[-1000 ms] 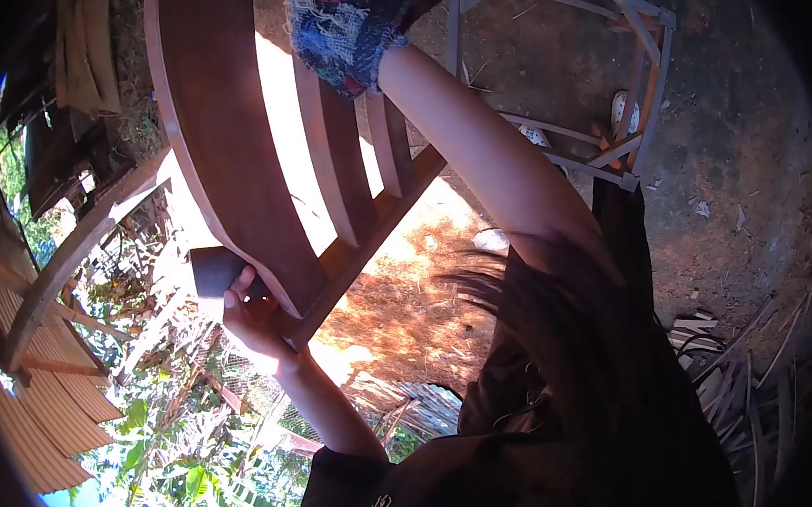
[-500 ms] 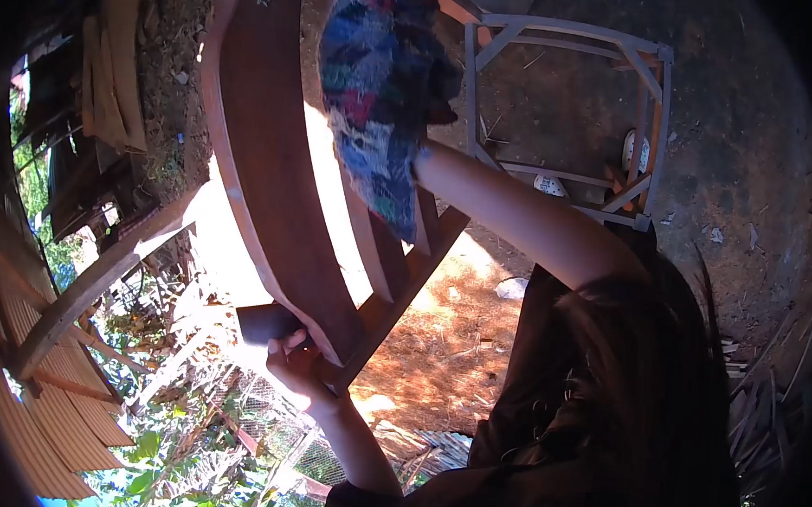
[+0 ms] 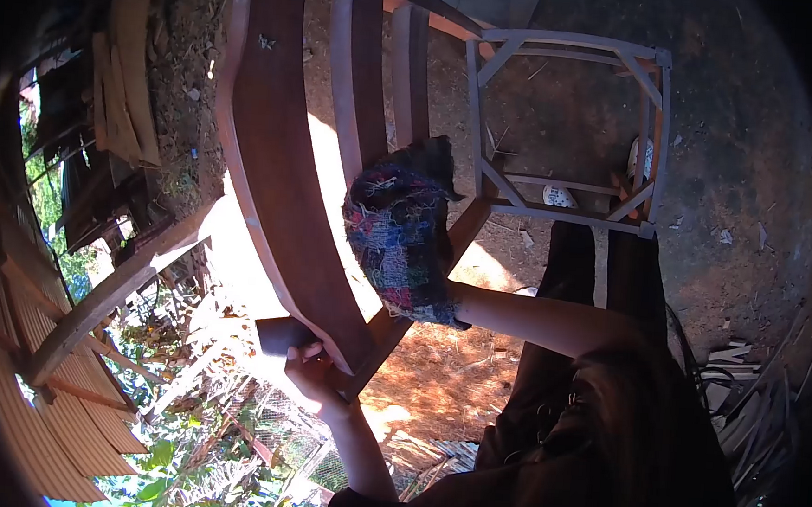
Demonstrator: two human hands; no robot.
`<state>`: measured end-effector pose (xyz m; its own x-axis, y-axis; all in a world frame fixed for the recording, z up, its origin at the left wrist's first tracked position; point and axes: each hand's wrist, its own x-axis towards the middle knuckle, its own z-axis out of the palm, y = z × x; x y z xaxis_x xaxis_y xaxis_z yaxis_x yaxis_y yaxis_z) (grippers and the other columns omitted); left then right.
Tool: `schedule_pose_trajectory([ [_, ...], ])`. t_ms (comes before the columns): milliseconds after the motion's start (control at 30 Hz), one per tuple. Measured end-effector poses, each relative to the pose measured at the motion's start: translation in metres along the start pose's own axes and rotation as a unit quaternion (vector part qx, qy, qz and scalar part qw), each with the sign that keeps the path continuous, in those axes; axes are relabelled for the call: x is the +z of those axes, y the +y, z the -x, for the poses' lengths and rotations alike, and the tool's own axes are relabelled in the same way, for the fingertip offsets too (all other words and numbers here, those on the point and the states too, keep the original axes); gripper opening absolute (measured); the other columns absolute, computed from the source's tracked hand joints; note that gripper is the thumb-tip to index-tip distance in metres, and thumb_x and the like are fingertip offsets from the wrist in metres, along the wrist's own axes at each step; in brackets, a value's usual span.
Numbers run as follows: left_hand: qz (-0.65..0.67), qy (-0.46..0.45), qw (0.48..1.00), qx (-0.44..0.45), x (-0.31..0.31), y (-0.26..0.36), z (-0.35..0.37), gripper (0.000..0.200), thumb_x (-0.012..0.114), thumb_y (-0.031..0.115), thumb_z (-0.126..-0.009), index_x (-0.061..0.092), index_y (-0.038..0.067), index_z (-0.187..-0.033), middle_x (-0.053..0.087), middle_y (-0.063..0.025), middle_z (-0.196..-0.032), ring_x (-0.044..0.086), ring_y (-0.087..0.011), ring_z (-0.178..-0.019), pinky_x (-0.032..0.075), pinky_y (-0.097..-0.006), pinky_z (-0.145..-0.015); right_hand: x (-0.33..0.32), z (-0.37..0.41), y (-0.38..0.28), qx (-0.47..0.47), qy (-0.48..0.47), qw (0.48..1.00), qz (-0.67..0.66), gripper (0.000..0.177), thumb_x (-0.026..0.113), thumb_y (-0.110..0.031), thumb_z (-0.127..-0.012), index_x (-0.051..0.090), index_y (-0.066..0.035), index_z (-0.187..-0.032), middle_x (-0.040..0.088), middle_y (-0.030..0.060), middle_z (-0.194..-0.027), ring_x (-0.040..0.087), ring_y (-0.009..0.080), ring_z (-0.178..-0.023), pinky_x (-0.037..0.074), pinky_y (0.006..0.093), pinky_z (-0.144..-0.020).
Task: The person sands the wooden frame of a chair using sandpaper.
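Observation:
A reddish-brown wooden chair back [image 3: 273, 152] with a wide curved top rail and three slats [image 3: 360, 93] is held up in front of me. My left hand [image 3: 310, 370] grips its near corner, next to a dark block at the rail's end. A multicoloured woven rag [image 3: 398, 239] covers my right hand [image 3: 414, 273], which presses it against the slats just above the lower cross rail. The fingers under the rag are hidden.
An unpainted pale wooden chair frame [image 3: 567, 124] stands on the dirt beyond, with my feet in light shoes [image 3: 558, 196] by it. Planks and a slatted wooden piece [image 3: 53, 399] lie at the left. Wood strips [image 3: 750, 405] are scattered at the right.
The rag and my right hand have slid down the slats toward me, from the top of the chair back to near the lower rail. My left hand keeps its grip on the corner.

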<state>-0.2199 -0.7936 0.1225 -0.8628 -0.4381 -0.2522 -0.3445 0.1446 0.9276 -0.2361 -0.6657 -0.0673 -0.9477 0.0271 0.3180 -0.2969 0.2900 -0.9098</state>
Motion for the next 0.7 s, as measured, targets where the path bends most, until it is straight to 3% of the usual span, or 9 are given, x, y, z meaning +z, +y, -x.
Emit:
schedule_pose_trajectory([
  [100, -0.012, 0.027, 0.999, -0.036, 0.019, 0.015, 0.004, 0.031, 0.045, 0.031, -0.088, 0.042, 0.008, -0.108, 0.044, -0.0066, -0.097, 0.045, -0.0262, -0.105, 0.04, -0.0471, -0.091, -0.012, -0.028, 0.023, 0.02, 0.038, 0.999, 0.004, 0.038, 0.056, -0.029, -0.081, 0.053, -0.005, -0.111, 0.048, 0.0109, -0.116, 0.049, 0.0206, -0.106, 0.041, 0.0347, -0.088],
  [133, -0.014, -0.006, 1.0, -0.017, 0.013, 0.013, 0.002, 0.025, 0.044, 0.032, -0.088, 0.046, 0.008, -0.096, 0.047, -0.0083, -0.093, 0.048, -0.0262, -0.101, 0.041, -0.0443, -0.09, -0.017, -0.05, 0.034, 0.033, 0.07, 0.997, 0.007, 0.039, 0.056, -0.029, -0.081, 0.053, -0.005, -0.111, 0.048, 0.0109, -0.117, 0.049, 0.0206, -0.106, 0.041, 0.0347, -0.088],
  [233, 0.036, 0.065, 0.995, -0.066, 0.031, 0.02, 0.003, 0.024, 0.044, 0.031, -0.088, 0.049, 0.008, -0.085, 0.052, -0.0105, -0.089, 0.052, -0.0257, -0.095, 0.043, -0.0417, -0.086, -0.038, -0.125, 0.068, 0.067, 0.169, 0.983, 0.024, 0.04, 0.056, -0.029, -0.081, 0.053, -0.005, -0.112, 0.047, 0.0109, -0.118, 0.048, 0.0205, -0.107, 0.041, 0.0347, -0.089],
  [367, 0.01, 0.044, 0.997, -0.066, 0.037, 0.028, 0.011, 0.025, 0.044, 0.03, -0.088, 0.05, 0.007, -0.081, 0.055, -0.0116, -0.088, 0.055, -0.0244, -0.089, 0.045, -0.0403, -0.083, -0.053, -0.171, 0.094, 0.109, 0.245, 0.963, 0.018, 0.041, 0.056, -0.03, -0.08, 0.052, -0.005, -0.113, 0.046, 0.0109, -0.12, 0.047, 0.0204, -0.109, 0.04, 0.0346, -0.09],
  [567, -0.008, 0.088, 0.995, -0.042, 0.036, 0.022, 0.009, 0.023, 0.046, 0.029, -0.088, 0.05, 0.006, -0.091, 0.052, -0.0075, -0.086, 0.054, -0.0225, -0.092, 0.046, -0.0392, -0.083, -0.046, -0.141, 0.096, 0.158, 0.24, 0.958, 0.0, 0.044, 0.056, -0.031, -0.08, 0.051, -0.006, -0.115, 0.044, 0.0109, -0.123, 0.046, 0.0202, -0.111, 0.039, 0.0346, -0.092],
  [700, 0.006, 0.095, 0.995, 0.003, 0.021, 0.006, 0.001, 0.027, 0.047, 0.028, -0.088, 0.046, 0.006, -0.104, 0.048, -0.0057, -0.089, 0.051, -0.0225, -0.096, 0.045, -0.0402, -0.086, -0.022, -0.06, 0.062, 0.17, 0.152, 0.974, -0.016, 0.045, 0.056, -0.031, -0.079, 0.051, -0.006, -0.116, 0.043, 0.0109, -0.124, 0.045, 0.0201, -0.112, 0.039, 0.0345, -0.093],
])
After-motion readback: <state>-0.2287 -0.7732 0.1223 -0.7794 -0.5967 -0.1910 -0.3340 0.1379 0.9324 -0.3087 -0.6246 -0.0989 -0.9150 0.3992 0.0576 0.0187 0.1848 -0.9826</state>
